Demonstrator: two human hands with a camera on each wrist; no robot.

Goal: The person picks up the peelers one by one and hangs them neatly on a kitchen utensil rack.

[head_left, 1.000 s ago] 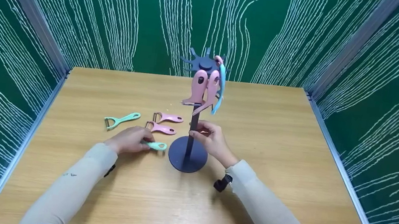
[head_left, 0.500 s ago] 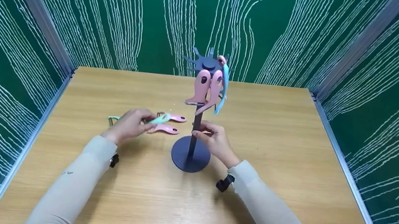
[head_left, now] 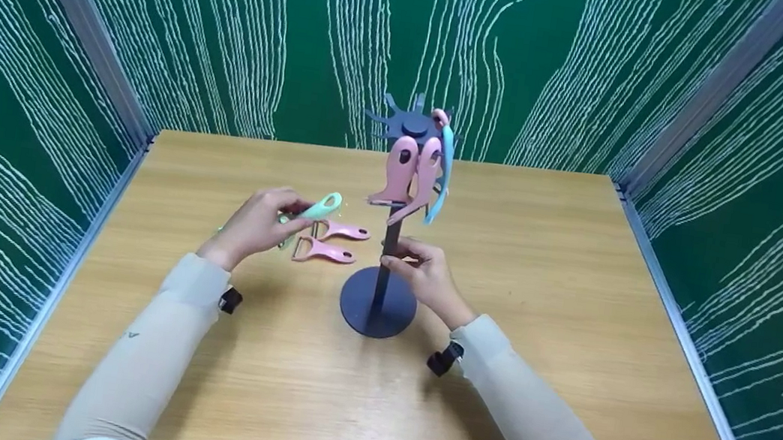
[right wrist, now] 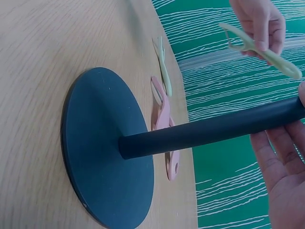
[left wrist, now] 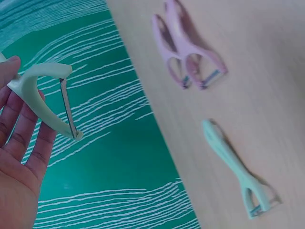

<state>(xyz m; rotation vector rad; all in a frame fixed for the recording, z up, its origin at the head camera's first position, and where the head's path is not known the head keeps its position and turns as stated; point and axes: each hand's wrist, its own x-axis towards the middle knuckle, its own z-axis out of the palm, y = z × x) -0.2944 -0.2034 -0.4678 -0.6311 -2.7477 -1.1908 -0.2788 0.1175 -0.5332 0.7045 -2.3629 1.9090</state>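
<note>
My left hand (head_left: pixel 260 224) pinches a light green peeler (left wrist: pixel 33 90) in the air, left of the stand; its handle with the hanging hole points toward the stand. My right hand (head_left: pixel 425 277) grips the dark post (right wrist: pixel 214 126) of the stand between thumb and fingers, above its round base (right wrist: pixel 95 157). From the hooked top (head_left: pixel 415 126) hang pink peelers (head_left: pixel 402 168) and a blue peeler (head_left: pixel 444 174). Left-pointing hooks there carry nothing.
Two pink peelers (head_left: pixel 327 252) lie side by side on the wooden table (head_left: pixel 487 414), left of the base. Another green peeler (left wrist: pixel 233 164) lies beyond them, mostly behind my left hand in the head view. Green patterned panels (head_left: pixel 339 39) enclose the table.
My left hand has lifted the green peeler from the table, carrying it up and away from me. My right hand stays on the post. The head view has shifted slightly.
</note>
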